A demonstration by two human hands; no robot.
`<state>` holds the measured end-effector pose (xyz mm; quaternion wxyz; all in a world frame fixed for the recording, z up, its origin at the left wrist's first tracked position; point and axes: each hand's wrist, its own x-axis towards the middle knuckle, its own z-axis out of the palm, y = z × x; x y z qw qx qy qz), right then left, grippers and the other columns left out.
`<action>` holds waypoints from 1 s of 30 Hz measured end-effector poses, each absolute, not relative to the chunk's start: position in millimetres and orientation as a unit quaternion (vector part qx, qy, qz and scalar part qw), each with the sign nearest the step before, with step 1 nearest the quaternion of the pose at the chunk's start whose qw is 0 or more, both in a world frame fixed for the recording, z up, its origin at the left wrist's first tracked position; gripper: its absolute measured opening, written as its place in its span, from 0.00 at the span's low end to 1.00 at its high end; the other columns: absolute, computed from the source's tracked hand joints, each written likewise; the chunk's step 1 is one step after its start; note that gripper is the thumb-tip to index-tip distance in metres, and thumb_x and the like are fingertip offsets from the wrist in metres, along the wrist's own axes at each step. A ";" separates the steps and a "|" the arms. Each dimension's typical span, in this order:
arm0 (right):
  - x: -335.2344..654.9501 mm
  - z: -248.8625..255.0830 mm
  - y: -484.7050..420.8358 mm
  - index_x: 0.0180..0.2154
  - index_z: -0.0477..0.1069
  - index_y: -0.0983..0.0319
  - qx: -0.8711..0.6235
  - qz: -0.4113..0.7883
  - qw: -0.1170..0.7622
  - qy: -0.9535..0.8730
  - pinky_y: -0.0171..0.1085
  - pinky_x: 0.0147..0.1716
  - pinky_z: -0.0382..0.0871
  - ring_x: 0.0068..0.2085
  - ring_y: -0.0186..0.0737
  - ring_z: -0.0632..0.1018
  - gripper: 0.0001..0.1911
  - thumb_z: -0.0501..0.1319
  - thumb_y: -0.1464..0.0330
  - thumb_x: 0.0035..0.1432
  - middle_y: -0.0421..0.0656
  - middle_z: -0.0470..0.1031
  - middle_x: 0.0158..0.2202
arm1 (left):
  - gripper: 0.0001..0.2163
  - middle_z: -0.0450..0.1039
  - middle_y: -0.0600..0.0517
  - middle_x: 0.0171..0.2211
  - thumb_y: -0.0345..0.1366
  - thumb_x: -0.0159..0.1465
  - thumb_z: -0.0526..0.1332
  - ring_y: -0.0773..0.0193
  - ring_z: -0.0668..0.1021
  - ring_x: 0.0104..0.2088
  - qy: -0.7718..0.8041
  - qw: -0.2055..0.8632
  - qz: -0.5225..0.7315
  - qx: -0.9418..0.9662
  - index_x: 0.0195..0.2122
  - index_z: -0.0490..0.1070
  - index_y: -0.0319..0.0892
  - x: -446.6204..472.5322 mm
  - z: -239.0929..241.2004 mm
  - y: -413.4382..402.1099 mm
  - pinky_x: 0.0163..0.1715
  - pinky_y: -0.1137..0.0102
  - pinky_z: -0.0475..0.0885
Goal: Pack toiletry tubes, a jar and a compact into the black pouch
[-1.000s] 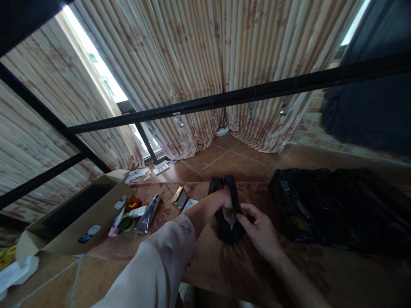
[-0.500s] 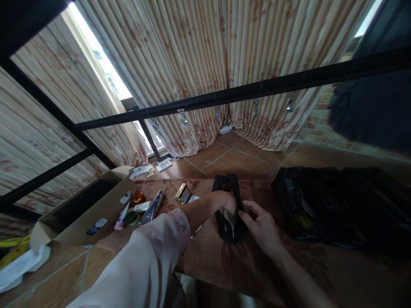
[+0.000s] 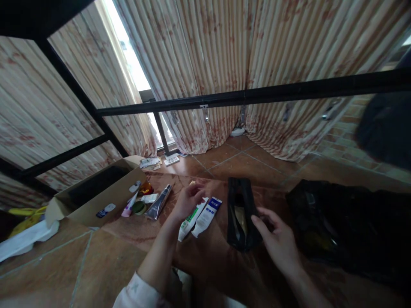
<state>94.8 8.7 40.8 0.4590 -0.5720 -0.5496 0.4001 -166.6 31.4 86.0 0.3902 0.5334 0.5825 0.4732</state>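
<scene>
My left hand point(image 3: 189, 201) reaches over a small gold box point(image 3: 192, 183), mostly hidden behind the fingers. Its bent fingers and thumb look apart, with no grip visible. Beneath that hand and to its right lie two flattened squeeze tubes: a white tube with green print point(image 3: 192, 220) and a white tube with a blue end point(image 3: 208, 216). My right hand point(image 3: 278, 235) pinches the right edge of a black zip pouch point(image 3: 234, 239). The pouch's mouth gapes, showing a beige lining; its bottom is too dark to make out.
Left of my hands sit a dark tube point(image 3: 159, 203), a green-lidded jar point(image 3: 139, 208), a pink-capped tube point(image 3: 130, 205) and an amber jar point(image 3: 146, 188). Beyond them stands a cardboard box point(image 3: 109, 194). A black plastic bag point(image 3: 346, 226) lies right. A dark metal rail point(image 3: 257, 95) crosses ahead.
My left hand has come out of the pouch and moved left to the gold box. The two white tubes are now in full view. My right hand stays at the pouch's edge.
</scene>
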 end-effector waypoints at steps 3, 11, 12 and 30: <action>93.5 43.2 5.2 0.47 0.71 0.61 -0.583 0.408 0.457 -0.534 0.37 0.33 0.70 0.37 0.42 0.76 0.27 0.63 0.52 0.49 0.44 0.77 0.36 | 0.12 0.73 0.52 0.25 0.40 0.59 0.59 0.67 0.74 0.24 0.672 0.315 0.415 0.526 0.39 0.71 0.37 -180.9 64.4 25.9 0.25 0.73 0.68; 95.4 46.0 2.0 0.47 0.72 0.61 -0.623 0.372 0.445 -0.525 0.38 0.36 0.71 0.40 0.45 0.77 0.28 0.64 0.50 0.48 0.46 0.78 0.40 | 0.11 0.77 0.44 0.40 0.41 0.60 0.58 0.52 0.77 0.44 0.784 0.148 0.089 0.596 0.40 0.72 0.42 -175.8 59.8 16.0 0.41 0.64 0.70; 96.1 46.7 2.0 0.46 0.73 0.61 -0.629 0.361 0.443 -0.527 0.38 0.35 0.71 0.40 0.45 0.77 0.28 0.63 0.50 0.48 0.46 0.78 0.39 | 0.12 0.76 0.43 0.42 0.41 0.60 0.57 0.52 0.77 0.45 0.781 0.147 0.078 0.602 0.41 0.72 0.41 -174.3 59.2 15.2 0.42 0.64 0.70; 100.0 43.5 1.7 0.45 0.73 0.59 -0.646 0.326 0.425 -0.543 0.39 0.41 0.69 0.44 0.47 0.76 0.27 0.61 0.49 0.50 0.44 0.78 0.42 | 0.17 0.73 0.36 0.46 0.43 0.59 0.60 0.48 0.74 0.50 0.799 0.153 0.011 0.582 0.45 0.71 0.37 -162.8 60.1 18.5 0.45 0.62 0.71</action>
